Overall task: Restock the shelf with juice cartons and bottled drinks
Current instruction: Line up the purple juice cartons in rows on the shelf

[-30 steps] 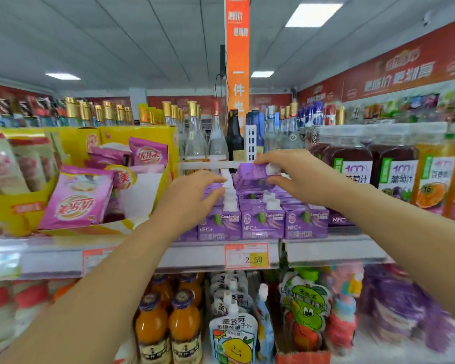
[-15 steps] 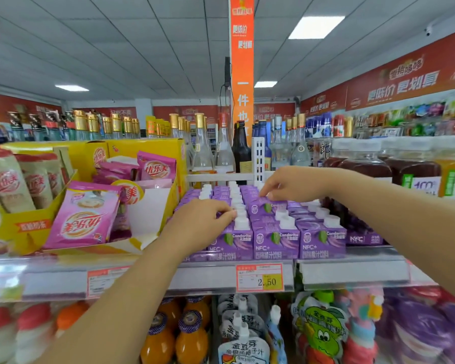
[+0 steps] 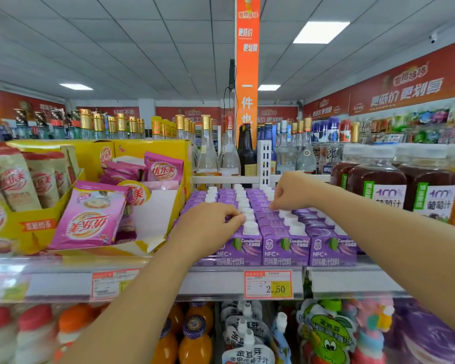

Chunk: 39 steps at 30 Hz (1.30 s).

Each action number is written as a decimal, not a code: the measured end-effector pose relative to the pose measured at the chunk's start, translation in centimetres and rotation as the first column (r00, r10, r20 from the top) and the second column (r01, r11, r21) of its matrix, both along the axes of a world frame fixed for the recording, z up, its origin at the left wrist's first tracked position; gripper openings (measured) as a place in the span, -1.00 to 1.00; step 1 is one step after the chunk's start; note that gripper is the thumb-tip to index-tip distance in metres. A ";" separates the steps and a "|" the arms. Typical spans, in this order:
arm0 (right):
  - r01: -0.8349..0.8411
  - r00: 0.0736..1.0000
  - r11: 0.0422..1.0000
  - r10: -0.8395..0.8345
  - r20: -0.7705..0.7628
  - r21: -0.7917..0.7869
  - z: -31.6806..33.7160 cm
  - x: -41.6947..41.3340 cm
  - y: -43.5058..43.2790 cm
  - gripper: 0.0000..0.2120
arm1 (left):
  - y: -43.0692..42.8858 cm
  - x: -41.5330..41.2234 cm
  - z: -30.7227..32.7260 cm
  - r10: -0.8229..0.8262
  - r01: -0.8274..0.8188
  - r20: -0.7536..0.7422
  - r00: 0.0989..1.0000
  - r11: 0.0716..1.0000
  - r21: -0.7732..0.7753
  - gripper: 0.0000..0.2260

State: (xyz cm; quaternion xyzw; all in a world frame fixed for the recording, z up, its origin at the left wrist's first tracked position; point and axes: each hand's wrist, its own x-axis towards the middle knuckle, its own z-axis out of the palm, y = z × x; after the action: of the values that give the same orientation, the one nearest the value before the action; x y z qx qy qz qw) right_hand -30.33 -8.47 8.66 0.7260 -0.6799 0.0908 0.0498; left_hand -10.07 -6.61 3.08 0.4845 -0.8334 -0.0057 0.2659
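Note:
Purple juice cartons (image 3: 284, 248) with white caps stand in several tight rows on the shelf (image 3: 216, 283). My left hand (image 3: 208, 229) lies over the front carton of the left rows, fingers curled down on it and fingertips at a white cap. Further back, my right hand (image 3: 294, 193) pinches the top of a carton in the right-hand rows with curled fingers. The carton under my left hand is mostly hidden.
Dark grape juice bottles (image 3: 378, 185) stand right of the cartons. A yellow display box of pink sachets (image 3: 90, 219) sits to the left. Glass liquor bottles (image 3: 229, 153) line the back. Below are orange drink bottles (image 3: 195, 337) and spouted pouches (image 3: 247, 337). A price tag (image 3: 268, 285) reads 2.50.
My right hand set the carton it held above the rows down among them and now pinches at a carton top. My left hand stayed on the front-left cartons. The camera rose slightly.

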 end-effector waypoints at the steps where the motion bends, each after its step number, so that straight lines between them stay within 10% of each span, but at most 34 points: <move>1: 0.015 0.999 1.000 -0.015 -0.045 -0.010 -0.1 0.4 -0.1 -0.66 | 0.0 0.0 0.0 0.002 -0.002 0.003 1.000 1.000 -0.001 -0.73; 12: 0.055 0.992 0.939 -0.090 -0.088 -0.341 -0.5 0.8 0.8 -0.76 | 0.2 0.0 0.0 0.009 -0.009 0.021 1.000 1.000 -0.028 -0.72; 18: -0.086 0.995 0.686 0.100 -0.024 -0.723 0.4 0.5 4.6 -0.72 | 0.1 0.0 0.0 0.006 -0.007 -0.008 1.000 1.000 -0.028 -0.75; 25: -0.162 0.876 0.340 0.481 0.023 -0.926 -5.4 1.0 10.3 -0.73 | 3.1 -0.5 -1.0 -0.193 -0.051 -0.419 0.887 0.862 -0.504 -0.81; 30: -0.107 0.802 0.371 0.581 0.140 -0.923 -10.5 1.9 13.6 -0.77 | 8.8 -2.1 -4.5 -0.451 0.096 -0.624 0.638 0.851 -0.516 -0.83; 39: -0.085 0.738 0.593 0.577 0.349 -0.801 -19.0 1.7 17.1 -0.75 | 13.5 -1.9 -14.6 -0.301 0.296 -0.649 0.699 0.948 -0.121 -0.72</move>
State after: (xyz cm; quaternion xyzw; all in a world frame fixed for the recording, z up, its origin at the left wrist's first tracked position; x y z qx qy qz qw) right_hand -28.64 8.63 -10.36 0.6957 -0.4058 0.5820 0.1122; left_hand -11.98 6.94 -11.48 0.3086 -0.7526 -0.2160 0.5400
